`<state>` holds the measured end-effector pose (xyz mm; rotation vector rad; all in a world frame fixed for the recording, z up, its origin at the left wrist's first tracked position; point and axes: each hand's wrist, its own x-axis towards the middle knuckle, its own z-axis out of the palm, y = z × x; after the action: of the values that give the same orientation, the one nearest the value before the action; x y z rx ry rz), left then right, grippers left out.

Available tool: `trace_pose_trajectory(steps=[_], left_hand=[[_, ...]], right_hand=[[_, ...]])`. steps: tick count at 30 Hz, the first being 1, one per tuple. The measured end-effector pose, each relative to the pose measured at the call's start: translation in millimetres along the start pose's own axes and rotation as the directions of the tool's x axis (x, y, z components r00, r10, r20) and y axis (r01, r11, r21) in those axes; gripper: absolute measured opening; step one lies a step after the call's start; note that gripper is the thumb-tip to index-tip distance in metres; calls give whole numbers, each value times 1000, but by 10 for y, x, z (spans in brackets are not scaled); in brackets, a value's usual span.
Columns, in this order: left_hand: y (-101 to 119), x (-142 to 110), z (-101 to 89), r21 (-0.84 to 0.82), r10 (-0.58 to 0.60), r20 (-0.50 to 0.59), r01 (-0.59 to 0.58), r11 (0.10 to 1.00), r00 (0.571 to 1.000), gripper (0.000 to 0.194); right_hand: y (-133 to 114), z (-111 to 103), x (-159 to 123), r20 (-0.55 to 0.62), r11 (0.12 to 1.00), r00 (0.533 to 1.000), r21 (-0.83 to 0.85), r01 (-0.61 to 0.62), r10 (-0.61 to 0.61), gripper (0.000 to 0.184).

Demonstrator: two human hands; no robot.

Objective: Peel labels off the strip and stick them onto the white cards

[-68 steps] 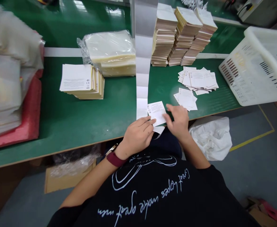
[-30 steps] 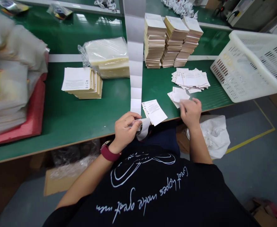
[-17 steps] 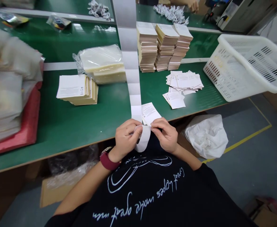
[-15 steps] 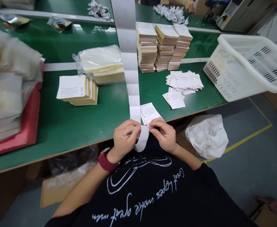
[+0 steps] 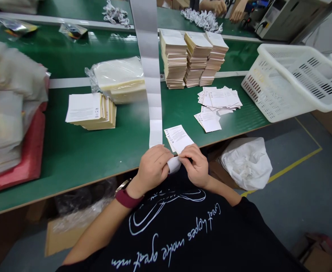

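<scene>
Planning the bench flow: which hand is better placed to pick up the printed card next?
Probably the right hand: its fingers sit at the edge of the printed card, while the left hand is beyond the curled white paper strip.

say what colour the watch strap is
The watch strap is dark red, clearest in the head view.

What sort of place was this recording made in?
Probably a factory packing or assembly line: a long green workbench, tall stacks of printed cards, a white paper strip running along the bench, a white plastic crate, and a co-worker's hand at the far bench.
</scene>
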<state>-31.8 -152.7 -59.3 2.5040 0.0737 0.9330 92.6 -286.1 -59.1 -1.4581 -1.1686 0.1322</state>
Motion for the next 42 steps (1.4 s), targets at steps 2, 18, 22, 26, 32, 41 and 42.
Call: trace_pose_trajectory(steps=[2,18,22,26,32,41,42], left_hand=[[-26,-12,60,-12,-31,-6,31,999,1000,20],[-22,-6,108,113,119,128,-133,985,985,20],[-30,-12,117,115,106,143,-123,986,984,19],[-12,2,118,102,80,181,-99,990,980,20],[18,58,97,130,72,213,-101,986,974,19],[-9,2,87,41,72,135,-78,996,988,21],[-10,2,88,41,69,131,-75,996,989,21]], right_hand=[[17,-52,-12,-84,977,987,-177,117,-134,10],[390,-235,502,108,896,973,-421,-141,204,9],[390,-242,511,130,894,970,-428,-132,205,8],[374,-214,501,147,866,972,-493,-89,184,10],[449,-156,501,156,677,982,-735,41,111,13],[484,-453,309,353,748,929,-586,312,-111,38],[481,-453,238,432,759,891,-531,377,-140,39]])
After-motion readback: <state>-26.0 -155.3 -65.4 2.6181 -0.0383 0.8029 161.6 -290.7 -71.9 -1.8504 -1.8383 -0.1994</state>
